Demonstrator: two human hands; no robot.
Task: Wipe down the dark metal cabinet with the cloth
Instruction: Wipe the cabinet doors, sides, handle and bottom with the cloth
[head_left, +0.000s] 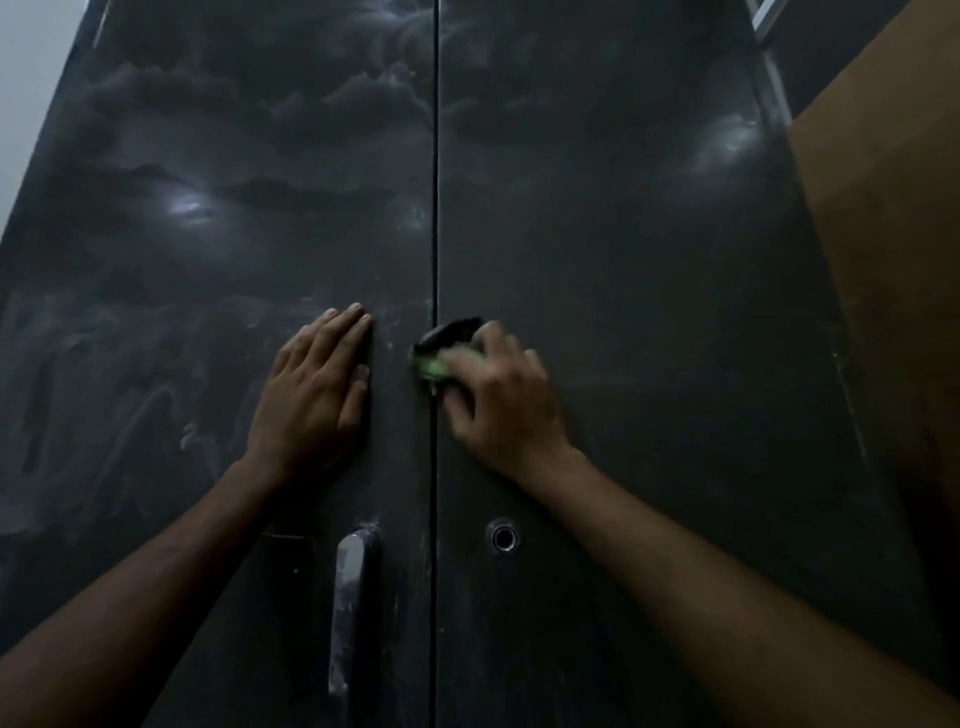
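Head view: left hand (317, 384) flat, fingers straight, on cabinet (623, 260); right hand (498, 395) beside it grips cloth (441, 353) against door seam.

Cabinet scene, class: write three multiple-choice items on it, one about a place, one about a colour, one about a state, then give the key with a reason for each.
1. Where is the cloth?
A. at the seam between the two doors
B. on the door handle
C. on the floor

2. What colour shows on the cloth?
A. red
B. green
C. white

3. How does the left hand lie?
A. curled round the handle
B. flat against the left door
C. hanging away from the cabinet

Key: 1 A, the right hand presses it beside the seam of the cabinet. 2 B, a green patch shows by the fingers. 3 B, its fingers are straight on the door, above the handle.
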